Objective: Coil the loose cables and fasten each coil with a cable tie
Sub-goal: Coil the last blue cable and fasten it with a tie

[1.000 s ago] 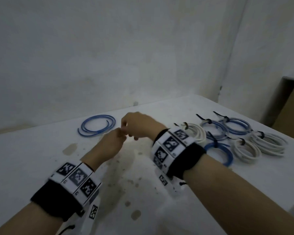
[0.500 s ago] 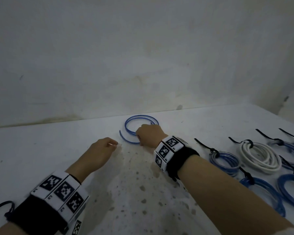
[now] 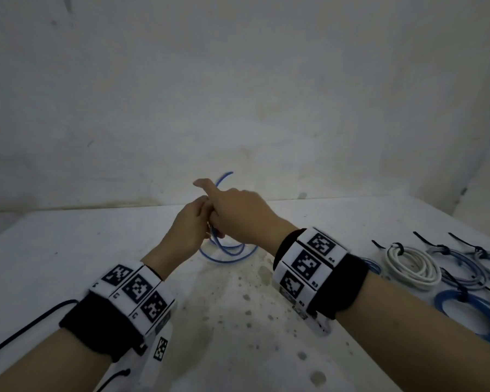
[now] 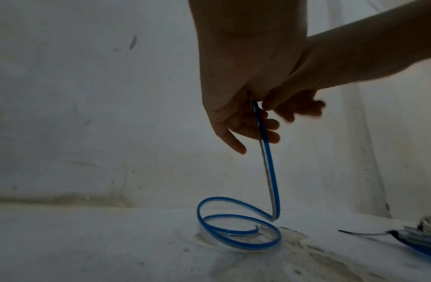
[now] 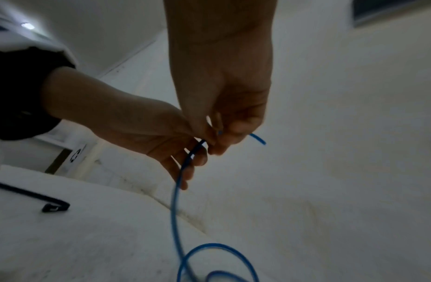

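A loose blue cable (image 3: pixel 229 249) lies in two loops on the white table (image 3: pixel 68 250), and one strand rises into my hands. My left hand (image 3: pixel 191 222) holds that strand with its fingers curled round it (image 4: pixel 267 162). Right against the left, my right hand (image 3: pixel 235 210) pinches the same cable just above (image 5: pixel 219 137), with its index finger stretched out. The cable's free end (image 3: pixel 224 176) sticks up past both hands. In the left wrist view the loops (image 4: pixel 238 234) rest below the hands.
Several tied coils lie at the right: a white one (image 3: pixel 410 264), grey-blue ones (image 3: pixel 461 264) and a blue one (image 3: pixel 464 315). A black cable tie (image 5: pixel 33 198) lies on the table to my left. Walls (image 3: pixel 238 94) close the table's far side and right.
My right hand took the blue cable from the table and lifted one end. My left hand moved over and joined it. The coil has opened into loose loops.
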Tool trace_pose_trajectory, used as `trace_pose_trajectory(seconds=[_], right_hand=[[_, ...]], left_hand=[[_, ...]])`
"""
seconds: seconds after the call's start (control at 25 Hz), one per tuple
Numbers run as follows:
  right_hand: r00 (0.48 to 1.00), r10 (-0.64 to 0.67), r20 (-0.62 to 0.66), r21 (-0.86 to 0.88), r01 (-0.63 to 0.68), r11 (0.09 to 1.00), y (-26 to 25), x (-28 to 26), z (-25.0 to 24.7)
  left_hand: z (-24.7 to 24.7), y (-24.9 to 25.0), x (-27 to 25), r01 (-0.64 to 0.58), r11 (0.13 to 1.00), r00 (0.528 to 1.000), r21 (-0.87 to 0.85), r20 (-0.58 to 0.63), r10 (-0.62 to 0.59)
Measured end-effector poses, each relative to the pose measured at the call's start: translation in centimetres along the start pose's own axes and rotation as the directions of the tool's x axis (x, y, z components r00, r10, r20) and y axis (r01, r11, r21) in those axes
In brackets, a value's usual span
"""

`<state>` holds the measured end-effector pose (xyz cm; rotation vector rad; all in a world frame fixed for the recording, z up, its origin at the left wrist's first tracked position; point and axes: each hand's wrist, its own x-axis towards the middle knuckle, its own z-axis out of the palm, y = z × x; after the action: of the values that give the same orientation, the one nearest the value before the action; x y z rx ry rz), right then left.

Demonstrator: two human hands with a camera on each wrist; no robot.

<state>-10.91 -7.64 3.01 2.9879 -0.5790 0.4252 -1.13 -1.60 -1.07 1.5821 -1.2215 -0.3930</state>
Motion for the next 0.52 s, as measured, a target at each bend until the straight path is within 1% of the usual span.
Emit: trace_pose_trajectory(seconds=[0.04,0.08,0.12,0.16,0.2,0.24,0.28,0.32,0.36,0.4,0.44,0.48,0.52], right_hand=[[1.000,-0.009,-0.023,-0.225,0.004,0.974,-0.4,-0.5,-1.1],[0.998,-0.031,-0.048,-0.369,0.012,0.929,-0.6,-1.0,-2.1],[0.997,-0.044,-0.066,-0.431,0.012,0.902,-0.9,-1.5,-3.2],[0.994,-0.042,-0.098,-0.432,-0.004,0.902,-1.0,-2.0,-4.2],[0.989,-0.009,-0.149,-0.383,-0.050,0.922,-0.8,-2.4,-5.1],[0.974,0.059,-0.221,-0.290,-0.123,0.949,-0.4,-2.9,-6.1],[0.946,0.151,-0.285,-0.168,-0.205,0.964,0.3,-3.2,-6.9],[0.910,0.264,-0.319,-0.009,-0.281,0.960,1.0,-3.7,-7.5],[0.872,0.377,-0.312,0.192,-0.330,0.924,1.6,-4.2,-7.8],[0.840,0.472,-0.267,0.399,-0.350,0.848,2.1,-4.6,-7.9],[0.820,0.536,-0.203,0.575,-0.343,0.743,2.1,-5.1,-7.8],[0.812,0.569,-0.130,0.717,-0.320,0.620,1.7,-5.4,-7.5],[0.810,0.584,-0.051,0.829,-0.292,0.478,1.2,-5.7,-7.0]], left_hand=[[-0.5,0.7,-0.6,-0.052,0.997,0.998,0.061,0.028,0.050],[-0.9,1.4,-1.1,-0.102,0.987,0.994,0.125,0.042,0.098],[-1.2,1.8,-1.7,-0.149,0.975,0.989,0.165,0.040,0.144],[-1.6,2.2,-2.1,-0.178,0.972,0.984,0.155,0.023,0.176],[-1.8,2.3,-2.5,-0.178,0.979,0.984,0.098,-0.004,0.179],[-2.0,2.3,-3.0,-0.162,0.987,0.986,0.014,-0.025,0.163],[-2.0,2.3,-3.6,-0.138,0.988,0.990,-0.073,-0.030,0.136],[-1.9,2.3,-4.3,-0.114,0.982,0.993,-0.154,-0.023,0.112],[-1.8,2.3,-4.8,-0.095,0.971,0.995,-0.221,-0.013,0.094],[-1.5,2.3,-5.2,-0.078,0.955,0.997,-0.285,-0.005,0.079],[-1.2,2.5,-5.6,-0.064,0.937,0.998,-0.343,-0.002,0.068],[-0.8,2.8,-5.7,-0.055,0.917,0.998,-0.395,0.000,0.060],[-0.6,3.1,-5.8,-0.051,0.897,0.998,-0.439,0.002,0.058]])
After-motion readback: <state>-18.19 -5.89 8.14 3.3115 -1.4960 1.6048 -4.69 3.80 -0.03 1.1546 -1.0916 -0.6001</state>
